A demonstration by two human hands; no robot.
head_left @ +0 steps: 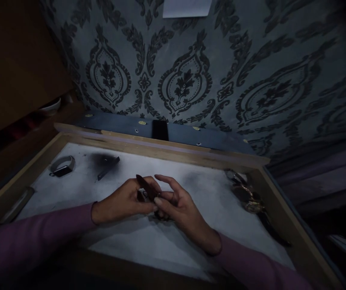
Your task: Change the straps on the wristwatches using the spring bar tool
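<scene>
Both hands meet over the middle of a shallow wooden drawer (149,148) lined with white. Between them is a brown strap (147,187), apparently a watch strap, its tapered end pointing up and left. My left hand (127,200) curls around the strap's far side, thumb stretched towards the right fingertips. Thumb and fingers of my right hand (177,201) pinch the strap's lower end, while the index finger is raised. A small metal loop shows beside the strap. Below the fingers is a dark part, mostly hidden, whose kind I cannot make out.
A smartwatch with a pale band (62,166) lies at the drawer's left, near a dark angled strip (108,168). Several wristwatches (253,205) lie along the right side. A dark phone-like rectangle (160,130) rests on the blue ledge (118,123) behind, against patterned wallpaper.
</scene>
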